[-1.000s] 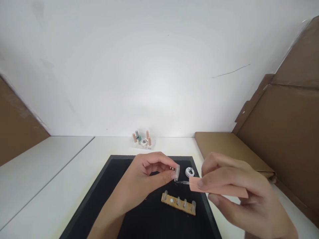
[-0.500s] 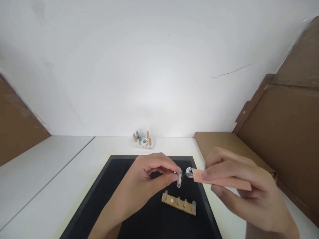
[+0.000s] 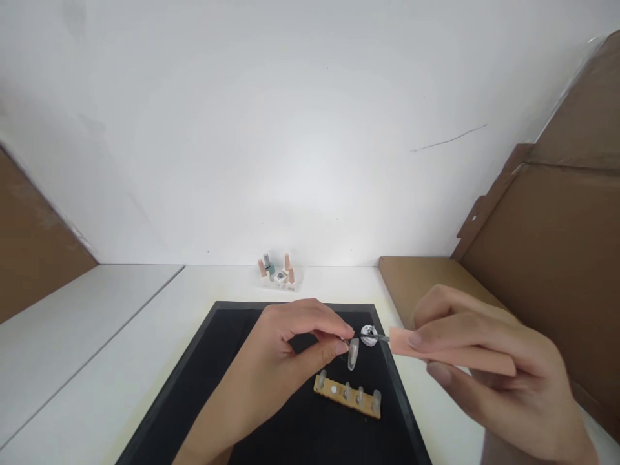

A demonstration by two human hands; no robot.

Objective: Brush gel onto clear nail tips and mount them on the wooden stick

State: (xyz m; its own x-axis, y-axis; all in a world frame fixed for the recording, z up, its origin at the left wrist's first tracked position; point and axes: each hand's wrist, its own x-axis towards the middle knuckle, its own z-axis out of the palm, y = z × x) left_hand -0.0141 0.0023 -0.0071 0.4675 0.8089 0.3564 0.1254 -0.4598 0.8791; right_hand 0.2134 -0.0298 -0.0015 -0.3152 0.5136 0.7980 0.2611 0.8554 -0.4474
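My left hand (image 3: 295,345) pinches near the top end of a clear false nail (image 3: 353,355), which hangs down from the fingertips. My right hand (image 3: 498,361) grips the long peach cap of a nail polish brush (image 3: 455,357). Its thin dark stem points left, and the tip lies close to the left fingertips; whether it touches the nail I cannot tell. Below on the black mat is a tan display strip (image 3: 345,398) with several clear false nails standing along it and one white dot on a bare spot. A small round white-and-silver object (image 3: 369,335) lies behind the brush stem.
The black mat (image 3: 271,429) with a grey border covers the middle of the white table (image 3: 130,323). At the back wall stands a clear tray (image 3: 271,288) of several small polish bottles. Cardboard (image 3: 426,274) rises on the right.
My right hand has drawn the brush a little to the right, so more of its stem shows. The false nail has turned in my left fingers and shows its broader side.
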